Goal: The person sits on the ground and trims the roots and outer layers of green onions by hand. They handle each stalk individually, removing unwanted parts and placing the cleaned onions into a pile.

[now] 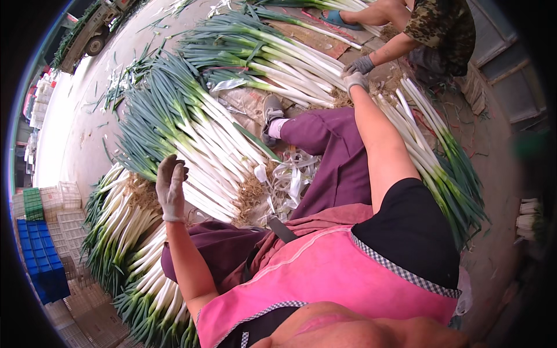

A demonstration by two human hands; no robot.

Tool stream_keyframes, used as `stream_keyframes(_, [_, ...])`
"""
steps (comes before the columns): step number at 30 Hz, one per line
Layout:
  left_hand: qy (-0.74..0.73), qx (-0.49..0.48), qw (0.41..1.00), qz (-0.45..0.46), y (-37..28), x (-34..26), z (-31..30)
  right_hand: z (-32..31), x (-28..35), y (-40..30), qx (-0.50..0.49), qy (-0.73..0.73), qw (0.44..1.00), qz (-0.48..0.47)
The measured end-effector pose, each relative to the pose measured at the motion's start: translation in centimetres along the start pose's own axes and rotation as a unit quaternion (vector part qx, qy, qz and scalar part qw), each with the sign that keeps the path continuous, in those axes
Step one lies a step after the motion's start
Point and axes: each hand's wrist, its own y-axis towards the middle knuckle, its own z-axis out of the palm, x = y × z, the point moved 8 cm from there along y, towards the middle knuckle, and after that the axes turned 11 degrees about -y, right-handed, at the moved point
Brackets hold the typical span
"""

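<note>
My left hand point(171, 187), in a worn light work glove, is raised with its fingers apart and holds nothing; it is above the near edge of a wide spread of long green onions point(209, 143). Reaching out to the far right, my right hand point(356, 82), gloved too, is at the root ends of another pile of long green onions point(278, 56). Its fingers are partly hidden, so its grip cannot be told. Right beside it is a co-worker's grey-gloved hand point(361, 65). Between my legs lie white plastic strips point(296, 176) near the roots.
Tied-looking onion bundles point(126, 217) lie at the lower left, by stacked crates, one blue point(41, 256). More onions point(439, 169) lie to the right of my right arm. A co-worker in a camouflage shirt point(444, 30) sits at the upper right. A truck point(93, 32) stands far left.
</note>
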Motion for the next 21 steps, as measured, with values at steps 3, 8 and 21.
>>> stream_keyframes(3, [0.03, 0.0, 0.999, -0.031, -0.4, 0.1, -2.9, 2.4, 4.6, -0.5, 0.074, 0.076, 0.986, -0.125])
stream_keyframes(8, [0.045, -0.101, 0.993, -0.048, -0.4, -2.5, -5.9, 9.0, 13.6, -5.3, 0.215, 0.131, 0.916, -0.312])
stream_keyframes(21, [-0.169, -0.191, 0.966, -0.044, -5.3, -1.0, -13.7, 22.9, 31.7, -31.2, 0.279, 0.169, 0.872, -0.365])
